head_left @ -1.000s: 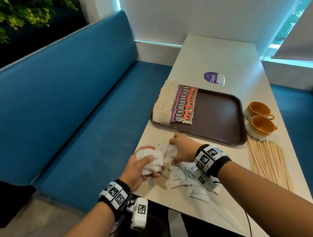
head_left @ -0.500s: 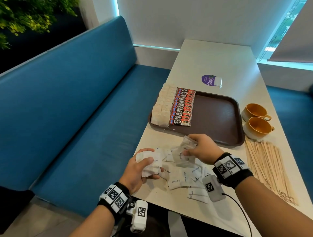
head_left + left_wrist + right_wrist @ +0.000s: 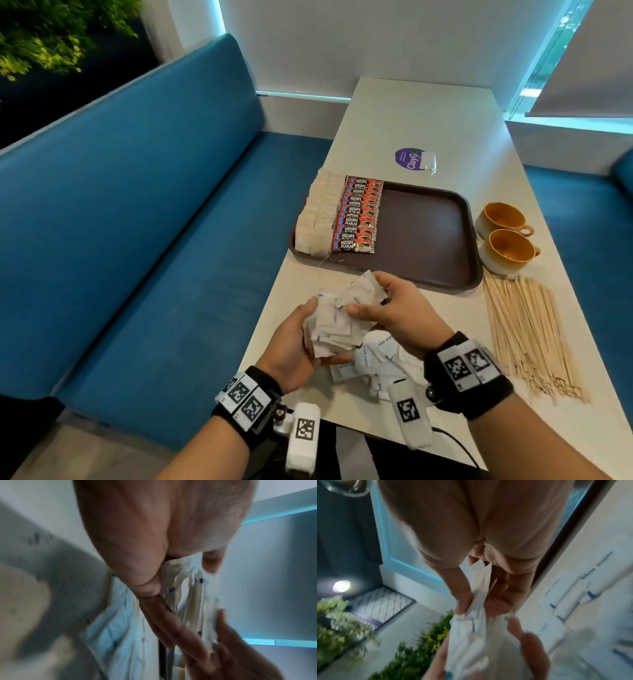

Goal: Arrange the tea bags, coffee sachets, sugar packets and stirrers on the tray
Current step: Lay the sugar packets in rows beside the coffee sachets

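My left hand (image 3: 301, 337) holds a stack of white sugar packets (image 3: 330, 325) above the table's near left corner. My right hand (image 3: 387, 305) pinches more sugar packets (image 3: 363, 293) between thumb and fingers and presses them against that stack; the wrist views show the same packets (image 3: 192, 599) (image 3: 477, 599) held in the fingers. Loose sugar packets (image 3: 373, 356) lie on the table below the hands. The brown tray (image 3: 428, 236) holds a column of tea bags (image 3: 317, 212) and a column of red coffee sachets (image 3: 359, 216) on its left side. Wooden stirrers (image 3: 527, 332) lie fanned on the table at the right.
Two orange cups (image 3: 503, 236) stand right of the tray. A purple round sticker (image 3: 409, 158) with a small clear packet lies beyond the tray. A blue bench (image 3: 137, 240) runs along the table's left edge. The tray's right half is bare.
My right hand lifted a few sugar packets off the pile and brought them left onto the stack in my left hand, which has risen slightly.
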Available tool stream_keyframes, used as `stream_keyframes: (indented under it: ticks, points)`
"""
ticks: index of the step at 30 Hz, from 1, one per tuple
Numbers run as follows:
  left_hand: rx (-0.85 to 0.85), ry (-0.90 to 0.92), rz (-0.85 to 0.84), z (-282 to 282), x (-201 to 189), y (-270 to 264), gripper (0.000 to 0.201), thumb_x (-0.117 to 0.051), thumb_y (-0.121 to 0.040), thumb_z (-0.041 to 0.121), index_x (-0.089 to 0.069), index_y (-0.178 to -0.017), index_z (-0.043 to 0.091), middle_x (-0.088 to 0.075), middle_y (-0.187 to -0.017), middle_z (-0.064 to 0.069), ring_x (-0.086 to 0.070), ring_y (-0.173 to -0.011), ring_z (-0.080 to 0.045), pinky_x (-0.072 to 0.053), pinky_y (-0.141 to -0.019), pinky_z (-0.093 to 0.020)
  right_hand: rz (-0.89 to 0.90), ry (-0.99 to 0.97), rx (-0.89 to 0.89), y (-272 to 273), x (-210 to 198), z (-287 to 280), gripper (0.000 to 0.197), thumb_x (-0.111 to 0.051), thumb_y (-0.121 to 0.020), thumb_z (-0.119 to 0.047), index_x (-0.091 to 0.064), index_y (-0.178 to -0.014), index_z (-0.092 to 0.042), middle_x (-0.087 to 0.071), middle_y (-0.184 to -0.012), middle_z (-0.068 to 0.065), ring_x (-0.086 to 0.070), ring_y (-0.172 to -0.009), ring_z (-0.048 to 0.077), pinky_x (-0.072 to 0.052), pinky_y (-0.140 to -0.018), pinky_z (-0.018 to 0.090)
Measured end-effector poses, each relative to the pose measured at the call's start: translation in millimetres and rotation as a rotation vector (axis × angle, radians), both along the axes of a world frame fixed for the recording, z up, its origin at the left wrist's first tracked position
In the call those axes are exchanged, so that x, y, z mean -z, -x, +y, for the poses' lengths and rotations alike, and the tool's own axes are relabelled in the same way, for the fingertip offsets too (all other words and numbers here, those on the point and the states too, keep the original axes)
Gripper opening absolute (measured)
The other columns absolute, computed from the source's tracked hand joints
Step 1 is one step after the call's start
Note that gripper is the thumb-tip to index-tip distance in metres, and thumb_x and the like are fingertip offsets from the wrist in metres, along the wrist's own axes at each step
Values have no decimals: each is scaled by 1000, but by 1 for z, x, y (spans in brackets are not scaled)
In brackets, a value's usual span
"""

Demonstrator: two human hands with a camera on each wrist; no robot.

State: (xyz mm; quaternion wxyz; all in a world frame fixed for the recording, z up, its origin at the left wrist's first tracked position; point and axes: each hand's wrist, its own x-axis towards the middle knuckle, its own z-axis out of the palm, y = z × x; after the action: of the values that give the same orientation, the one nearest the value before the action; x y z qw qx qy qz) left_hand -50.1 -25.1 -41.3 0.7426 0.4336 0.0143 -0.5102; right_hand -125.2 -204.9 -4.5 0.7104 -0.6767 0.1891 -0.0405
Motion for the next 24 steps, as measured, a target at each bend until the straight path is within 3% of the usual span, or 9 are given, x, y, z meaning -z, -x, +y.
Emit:
stream_keyframes:
  ticks: [2, 4, 7, 9, 11, 13, 16, 20, 24]
  points:
    - [25, 38, 57, -5, 1, 2, 76, -34, -97, 69, -63, -139, 14, -64, -137, -23, -65, -117, -40, -63, -74, -45, 17, 110, 47, -1, 6, 7, 36, -87, -76, -3, -68, -106, -7, -78, -98, 11, -75, -89, 29, -63, -77, 39]
    - [16, 23, 67, -7, 1, 4, 78, -43, -91, 72, -68, -134, 12, -65, -135, -22, -67, -116, -38, -63, -76, -46, 31, 198, 47, 0, 11, 8, 35, -88, -77, -9, -69, -107, -11, -79, -96, 4, -75, -87, 20, -62, -78, 33]
    - [-5, -46, -8, -9, 3, 6, 56, -75, -87, 46, -68, -126, 6, -68, -126, -23, -69, -107, -38, -63, -70, -42, 61, 318, -12, 0, 12, 9, 31, -85, -83, -20, -69, -110, -16, -77, -95, 2, -74, -82, 17, -61, -73, 33]
    - [-16, -62, -27, -11, 4, 6, 43, -78, -86, 34, -69, -119, 6, -69, -116, -22, -69, -103, -38, -62, -70, -41, 89, 465, -49, -2, 13, 10, 37, -79, -88, -30, -68, -121, -21, -68, -107, 1, -70, -90, 16, -61, -75, 34]
    - [-39, -58, -12, -12, 2, 6, 39, -72, -89, 31, -67, -119, 7, -71, -109, -17, -72, -96, -33, -62, -68, -38, 120, 575, -108, -3, 13, 10, 46, -70, -93, -42, -61, -135, -27, -53, -115, -5, -59, -103, 9, -57, -88, 32]
    - [-57, -38, -3, -14, 3, 5, 41, -70, -91, 27, -66, -125, 6, -72, -109, -15, -73, -95, -30, -62, -67, -37, 139, 517, -143, -3, 13, 9, 46, -58, -100, -43, -55, -142, -25, -43, -115, -7, -51, -109, 3, -53, -97, 28]
    - [-78, -11, -6, -14, 5, 5, 39, -72, -88, 21, -68, -125, 12, -72, -110, -16, -74, -94, -29, -63, -65, -37, 162, 363, -155, -3, 9, 11, 36, -46, -107, -27, -54, -141, -22, -37, -112, -1, -46, -106, 3, -50, -84, 16]
    - [-78, -3, -18, -15, 6, 4, 43, -73, -84, 16, -66, -127, 11, -73, -105, -16, -74, -90, -27, -62, -67, -38, 219, 349, -229, -3, 6, 11, 58, -46, -80, -35, -54, -137, -32, -36, -113, -2, -44, -111, 11, -46, -97, 28]
    - [-73, -15, -32, -16, 9, 2, 40, -75, -84, 13, -68, -123, 9, -71, -105, -20, -72, -88, -29, -61, -69, -42, 220, 418, -271, -3, 5, 6, 65, -56, -83, -30, -45, -147, -37, -36, -118, -8, -47, -115, 13, -47, -100, 27]
